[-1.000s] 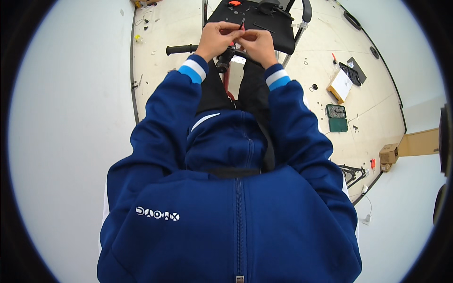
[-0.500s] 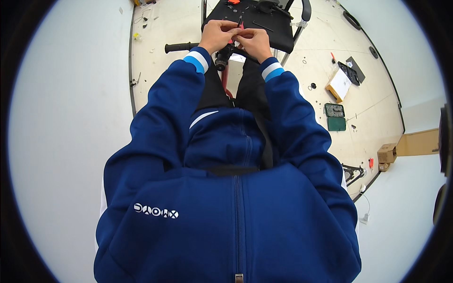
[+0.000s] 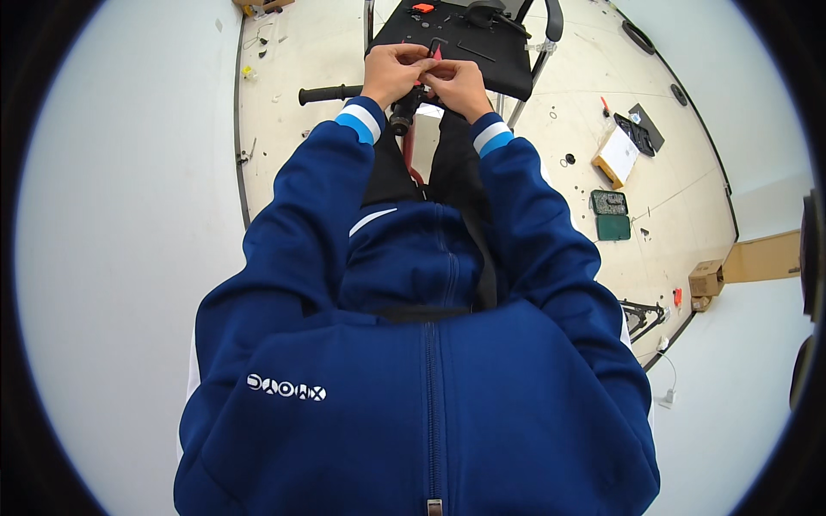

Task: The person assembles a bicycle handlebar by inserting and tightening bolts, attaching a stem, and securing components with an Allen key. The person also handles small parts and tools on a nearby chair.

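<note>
Both my hands meet over a small bike's front end, fingertips pinched close together. From the fingers of my left hand point(image 3: 394, 74) rises a black L-shaped hex key point(image 3: 437, 44), its lower part hidden. My right hand point(image 3: 459, 89) is closed just beside it, and what its fingers grip is covered. A pinkish-red part point(image 3: 437, 54) shows between the hands. Under them run the black handlebar, with a rubber grip point(image 3: 322, 95) sticking out to the left, and a black cylindrical part point(image 3: 402, 119) pointing toward me. Below, a red frame tube point(image 3: 411, 142) passes between my legs.
Ahead stands a black chair point(image 3: 508, 73) with a saddle point(image 3: 487, 12), another hex key point(image 3: 476, 51) and small parts on its seat. On the floor to the right lie a green case point(image 3: 613, 227), a white-and-yellow box point(image 3: 616, 158) and a black tool case point(image 3: 635, 133).
My hands have shifted slightly, and the right one has moved a little left and down. The hex key's bent end now shows more clearly above the fingers.
</note>
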A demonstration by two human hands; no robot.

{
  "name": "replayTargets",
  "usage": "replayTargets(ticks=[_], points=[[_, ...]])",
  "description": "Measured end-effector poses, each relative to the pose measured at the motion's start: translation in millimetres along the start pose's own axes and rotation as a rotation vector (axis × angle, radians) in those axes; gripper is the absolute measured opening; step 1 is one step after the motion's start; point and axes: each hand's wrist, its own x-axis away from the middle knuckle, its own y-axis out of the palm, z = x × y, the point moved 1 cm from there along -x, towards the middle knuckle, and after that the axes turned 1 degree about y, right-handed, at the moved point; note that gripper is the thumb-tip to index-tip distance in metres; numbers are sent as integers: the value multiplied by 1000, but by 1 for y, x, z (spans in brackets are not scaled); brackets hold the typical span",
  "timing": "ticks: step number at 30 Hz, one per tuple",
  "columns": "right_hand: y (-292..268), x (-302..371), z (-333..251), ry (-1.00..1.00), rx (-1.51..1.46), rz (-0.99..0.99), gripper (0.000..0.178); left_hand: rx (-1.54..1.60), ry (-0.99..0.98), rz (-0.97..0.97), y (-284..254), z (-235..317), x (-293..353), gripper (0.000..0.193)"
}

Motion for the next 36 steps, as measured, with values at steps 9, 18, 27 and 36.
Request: replayTargets(ticks=[9,18,27,36], points=[[1,0,-5,71,23,62,25,85,27,-62,2,-8,-5,23],[4,0,3,-41,-45,103,24,40,15,-63,2,1,-5,21],[3,1,-5,42,10,97,24,153,12,-119,-1,-5,-8,23],[0,1,-15,25,31,9,16,72,39,-135,-4,6,-11,24]])
